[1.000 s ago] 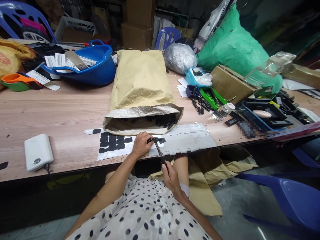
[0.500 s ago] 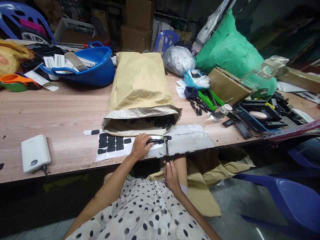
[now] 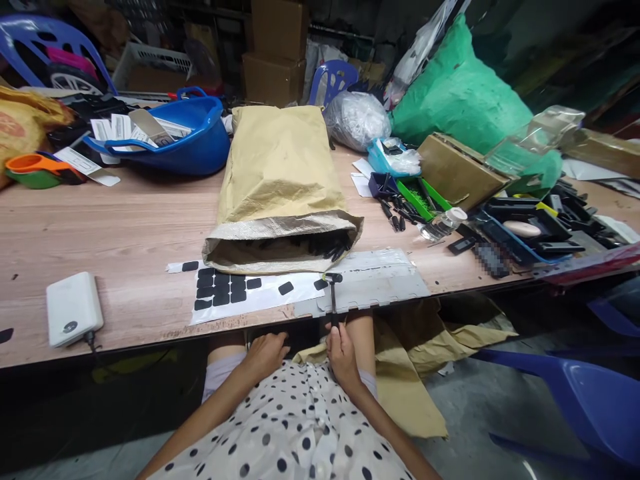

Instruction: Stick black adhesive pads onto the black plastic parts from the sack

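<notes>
My right hand (image 3: 343, 350) is wrapped round the dark handle of a small hammer (image 3: 334, 303). The hammer's head rests over the grey board (image 3: 383, 283) at the table's front edge. Below that edge, over my lap, is my left hand (image 3: 267, 353), its fingers curled; what they hold, if anything, is hidden. A white sheet (image 3: 220, 315) with rows of black rounded stickers (image 3: 221, 289) lies on the table, and a loose black sticker (image 3: 285, 288) sits apart from the rows. Behind it, a tan sack (image 3: 283, 167) opens towards me with black pieces (image 3: 337, 247) inside.
A white power box (image 3: 74, 310) with a cable stands at left. Behind it is a blue basin (image 3: 200, 143) of white packets. On the right are a green tray (image 3: 440, 197), a clear bottle (image 3: 443, 225), a blue tray (image 3: 500, 240) of black parts and a green sack (image 3: 460, 93).
My left hand has left the black slender piece's place beside the hammer head and dropped down to my lap. That piece no longer shows on the board. The right hand and hammer barely moved.
</notes>
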A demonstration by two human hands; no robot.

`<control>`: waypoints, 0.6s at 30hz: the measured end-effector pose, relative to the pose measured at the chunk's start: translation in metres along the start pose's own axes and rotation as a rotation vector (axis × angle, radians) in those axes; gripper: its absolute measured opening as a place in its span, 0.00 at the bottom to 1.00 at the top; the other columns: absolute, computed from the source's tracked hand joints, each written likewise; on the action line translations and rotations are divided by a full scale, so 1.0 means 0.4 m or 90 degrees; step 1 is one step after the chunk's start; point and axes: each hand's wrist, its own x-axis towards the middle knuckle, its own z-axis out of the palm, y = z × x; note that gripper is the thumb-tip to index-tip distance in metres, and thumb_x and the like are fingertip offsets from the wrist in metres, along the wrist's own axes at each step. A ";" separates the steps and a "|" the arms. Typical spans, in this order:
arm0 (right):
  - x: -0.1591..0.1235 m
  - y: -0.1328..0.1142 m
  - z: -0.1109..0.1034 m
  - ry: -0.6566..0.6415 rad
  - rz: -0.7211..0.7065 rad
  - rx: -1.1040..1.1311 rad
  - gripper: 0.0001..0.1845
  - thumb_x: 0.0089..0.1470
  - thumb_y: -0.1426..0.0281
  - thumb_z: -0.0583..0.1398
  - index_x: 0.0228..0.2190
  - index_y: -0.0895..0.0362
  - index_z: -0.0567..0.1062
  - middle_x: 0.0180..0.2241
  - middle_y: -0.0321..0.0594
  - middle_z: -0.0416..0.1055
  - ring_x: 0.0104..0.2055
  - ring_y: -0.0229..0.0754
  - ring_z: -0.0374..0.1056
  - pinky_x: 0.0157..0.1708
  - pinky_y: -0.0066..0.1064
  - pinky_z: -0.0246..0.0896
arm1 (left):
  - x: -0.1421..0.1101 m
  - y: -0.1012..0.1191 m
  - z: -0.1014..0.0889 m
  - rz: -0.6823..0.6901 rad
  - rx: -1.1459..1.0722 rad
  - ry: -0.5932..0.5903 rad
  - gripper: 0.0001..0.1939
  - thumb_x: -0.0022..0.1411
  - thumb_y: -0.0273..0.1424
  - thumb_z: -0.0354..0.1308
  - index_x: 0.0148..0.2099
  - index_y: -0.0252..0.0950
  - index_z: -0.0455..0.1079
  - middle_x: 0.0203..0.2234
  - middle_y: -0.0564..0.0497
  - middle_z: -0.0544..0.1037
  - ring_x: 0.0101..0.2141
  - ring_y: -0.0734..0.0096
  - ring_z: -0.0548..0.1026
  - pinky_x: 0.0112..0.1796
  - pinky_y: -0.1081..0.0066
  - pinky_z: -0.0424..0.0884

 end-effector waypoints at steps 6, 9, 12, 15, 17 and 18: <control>0.005 0.004 -0.002 0.006 -0.011 -0.008 0.26 0.64 0.50 0.49 0.39 0.57 0.75 0.23 0.35 0.64 0.23 0.40 0.59 0.24 0.32 0.64 | 0.053 0.052 -0.108 0.135 -0.181 0.089 0.11 0.65 0.37 0.55 0.42 0.41 0.77 0.24 0.54 0.79 0.26 0.67 0.76 0.30 0.71 0.68; 0.006 0.003 0.003 0.008 -0.016 -0.002 0.26 0.65 0.51 0.49 0.38 0.57 0.75 0.22 0.35 0.64 0.23 0.40 0.60 0.24 0.33 0.64 | 0.133 0.066 -0.194 0.091 -0.180 0.305 0.10 0.64 0.36 0.56 0.42 0.39 0.76 0.24 0.54 0.76 0.26 0.69 0.73 0.32 0.70 0.68; 0.007 0.001 0.006 0.007 -0.020 -0.001 0.26 0.65 0.51 0.48 0.38 0.57 0.75 0.21 0.35 0.64 0.22 0.41 0.61 0.23 0.33 0.64 | 0.229 0.052 -0.269 0.002 -0.129 0.521 0.10 0.64 0.33 0.55 0.44 0.37 0.74 0.35 0.46 0.77 0.36 0.60 0.75 0.39 0.64 0.71; 0.009 -0.002 0.008 -0.001 -0.024 -0.008 0.26 0.66 0.51 0.47 0.38 0.56 0.76 0.20 0.36 0.63 0.22 0.41 0.61 0.23 0.34 0.64 | 0.305 0.019 -0.308 -0.089 -0.082 0.593 0.08 0.62 0.31 0.56 0.42 0.35 0.73 0.43 0.38 0.74 0.46 0.48 0.73 0.46 0.55 0.70; 0.009 -0.004 0.008 0.000 -0.036 -0.020 0.27 0.66 0.51 0.46 0.38 0.56 0.76 0.20 0.36 0.64 0.22 0.42 0.62 0.23 0.34 0.64 | 0.336 -0.008 -0.314 -0.126 -0.065 0.583 0.06 0.61 0.30 0.57 0.40 0.36 0.73 0.42 0.38 0.73 0.46 0.45 0.72 0.46 0.53 0.70; 0.009 -0.006 0.008 0.006 -0.046 -0.029 0.27 0.66 0.51 0.46 0.38 0.56 0.76 0.20 0.36 0.64 0.22 0.42 0.62 0.23 0.34 0.64 | 0.345 -0.022 -0.312 -0.137 -0.058 0.579 0.05 0.61 0.30 0.57 0.39 0.37 0.73 0.41 0.39 0.73 0.46 0.45 0.72 0.44 0.53 0.70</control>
